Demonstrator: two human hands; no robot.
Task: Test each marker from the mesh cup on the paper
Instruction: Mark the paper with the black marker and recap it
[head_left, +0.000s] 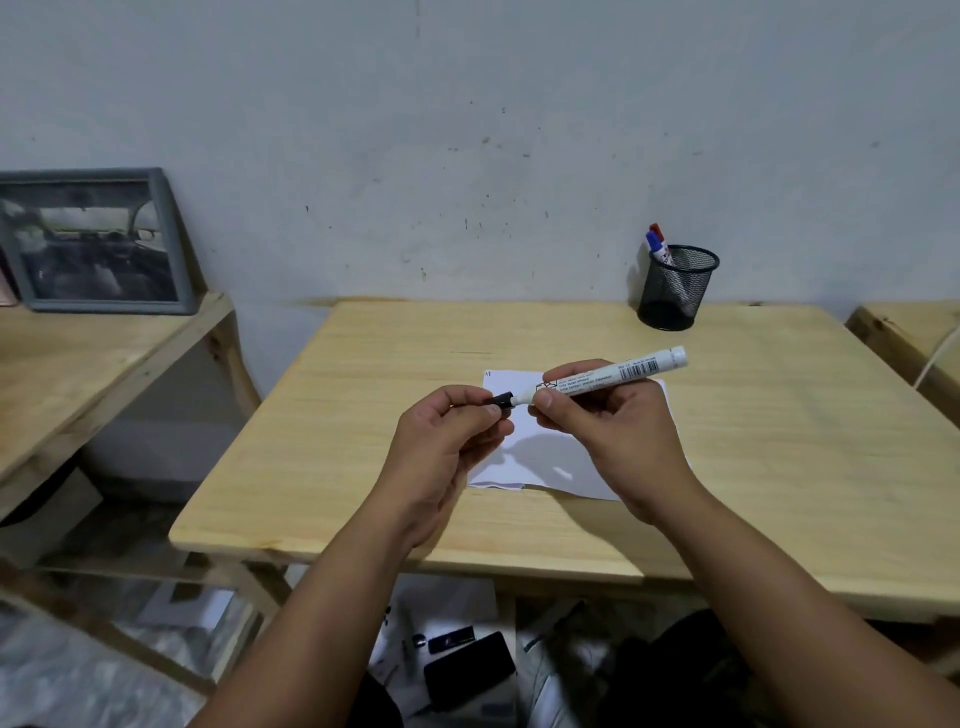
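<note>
My right hand (613, 421) holds a white marker (618, 375) by its barrel, level above the paper, its black end pointing left. My left hand (449, 441) pinches the marker's black cap (500, 401) at that end; whether the cap is seated or just off the tip I cannot tell. The white paper (545, 457) lies on the wooden table (753, 467) under both hands, with small dark marks at its far left corner. A black mesh cup (675, 288) stands at the table's back right, holding a blue-capped and a red-capped marker (657, 247).
A second wooden table with a grey framed picture (98, 244) stands to the left. Another wooden surface (914, 338) with a white cable sits at the right edge. Below the table's front edge lie dark objects and papers on the floor (457, 660).
</note>
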